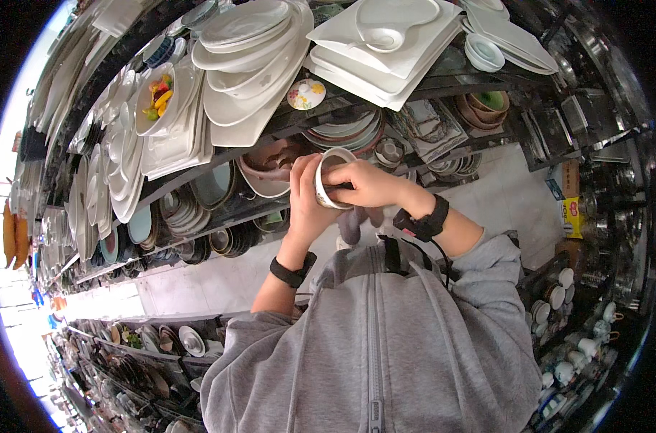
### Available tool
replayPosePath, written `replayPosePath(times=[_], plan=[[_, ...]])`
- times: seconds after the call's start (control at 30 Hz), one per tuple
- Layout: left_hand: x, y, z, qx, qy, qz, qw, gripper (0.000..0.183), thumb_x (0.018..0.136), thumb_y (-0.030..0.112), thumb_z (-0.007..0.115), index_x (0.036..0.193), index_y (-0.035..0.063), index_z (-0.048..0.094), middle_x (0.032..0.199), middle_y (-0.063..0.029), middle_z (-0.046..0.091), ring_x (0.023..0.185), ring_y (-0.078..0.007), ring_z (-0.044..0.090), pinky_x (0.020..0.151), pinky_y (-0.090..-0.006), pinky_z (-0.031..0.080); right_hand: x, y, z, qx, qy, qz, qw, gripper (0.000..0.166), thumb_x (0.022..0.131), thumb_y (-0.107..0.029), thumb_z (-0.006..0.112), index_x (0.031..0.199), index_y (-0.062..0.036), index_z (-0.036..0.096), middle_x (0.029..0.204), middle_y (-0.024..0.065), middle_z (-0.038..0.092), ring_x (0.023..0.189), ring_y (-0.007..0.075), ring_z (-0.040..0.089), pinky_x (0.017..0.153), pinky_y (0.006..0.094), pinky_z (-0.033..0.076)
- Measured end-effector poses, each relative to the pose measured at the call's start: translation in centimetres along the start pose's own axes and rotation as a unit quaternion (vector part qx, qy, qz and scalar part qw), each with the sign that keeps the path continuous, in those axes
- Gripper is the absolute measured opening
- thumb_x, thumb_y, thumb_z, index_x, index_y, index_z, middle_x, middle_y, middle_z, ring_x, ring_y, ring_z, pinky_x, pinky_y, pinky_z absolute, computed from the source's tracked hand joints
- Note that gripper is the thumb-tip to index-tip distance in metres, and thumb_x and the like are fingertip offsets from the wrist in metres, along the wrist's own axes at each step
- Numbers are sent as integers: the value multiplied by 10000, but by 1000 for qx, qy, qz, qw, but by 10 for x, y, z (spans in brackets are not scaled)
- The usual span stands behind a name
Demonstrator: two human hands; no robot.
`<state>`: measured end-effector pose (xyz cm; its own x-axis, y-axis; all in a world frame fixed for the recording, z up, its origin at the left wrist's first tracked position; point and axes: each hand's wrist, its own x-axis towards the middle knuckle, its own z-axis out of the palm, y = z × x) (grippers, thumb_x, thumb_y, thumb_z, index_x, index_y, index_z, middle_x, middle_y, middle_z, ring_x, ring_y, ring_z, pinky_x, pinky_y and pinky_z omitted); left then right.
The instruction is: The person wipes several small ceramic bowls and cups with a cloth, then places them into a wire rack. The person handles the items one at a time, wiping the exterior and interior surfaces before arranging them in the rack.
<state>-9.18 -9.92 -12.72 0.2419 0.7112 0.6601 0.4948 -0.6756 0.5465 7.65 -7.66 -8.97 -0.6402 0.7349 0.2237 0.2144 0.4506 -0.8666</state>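
A white ceramic cup or small bowl (319,187) with a dark pattern on its outside is tilted in front of my chest, its mouth turned to the right. My left hand (308,208) grips it from the left, fingers wrapped over the outer wall. The fingers of my right hand (374,185) reach into the mouth; whether they pinch anything inside is hidden. Just beyond, on the shelf edge, lies a round white lid (306,94) with painted flowers. Black bands circle both wrists.
Stacked white oval plates (246,70) and square plates (371,70) crowd the upper shelf. Reddish-brown dishes (276,159) and more bowls fill the shelf below. A bowl holding colourful pieces (153,108) stands to the left. Shelves of cups (566,373) and dishes (192,341) stand behind me.
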Motion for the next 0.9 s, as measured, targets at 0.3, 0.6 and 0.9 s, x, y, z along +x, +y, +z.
replayPosePath(times=[0.3, 0.6, 0.9], plan=[[4, -3, -6, -29, -41, -5, 999, 940, 522, 120, 886, 1322, 34, 399, 1299, -179, 451, 1196, -387, 464, 983, -463, 431, 1, -4, -2, -293, -128, 3, 948, 182, 733, -90, 603, 893, -82, 691, 922, 102, 679, 897, 283, 636, 761, 391, 540], [9, -9, -13, -4, -37, 35, 999, 894, 529, 72, 860, 1309, 34, 424, 1278, -186, 471, 1178, -381, 481, 985, -457, 428, -2, -3, 20, -569, 60, -182, 800, 227, 684, -163, 611, 852, -29, 684, 975, 92, 650, 961, 253, 567, 807, 318, 508], [12, -11, -13, 34, -53, 47, 997, 886, 515, 79, 869, 1300, 64, 458, 1266, -167, 467, 1175, -396, 475, 966, -470, 440, 4, 18, 10, -305, -90, -2, 948, 240, 751, -90, 564, 971, -46, 649, 941, 173, 673, 950, 345, 633, 730, 461, 551]])
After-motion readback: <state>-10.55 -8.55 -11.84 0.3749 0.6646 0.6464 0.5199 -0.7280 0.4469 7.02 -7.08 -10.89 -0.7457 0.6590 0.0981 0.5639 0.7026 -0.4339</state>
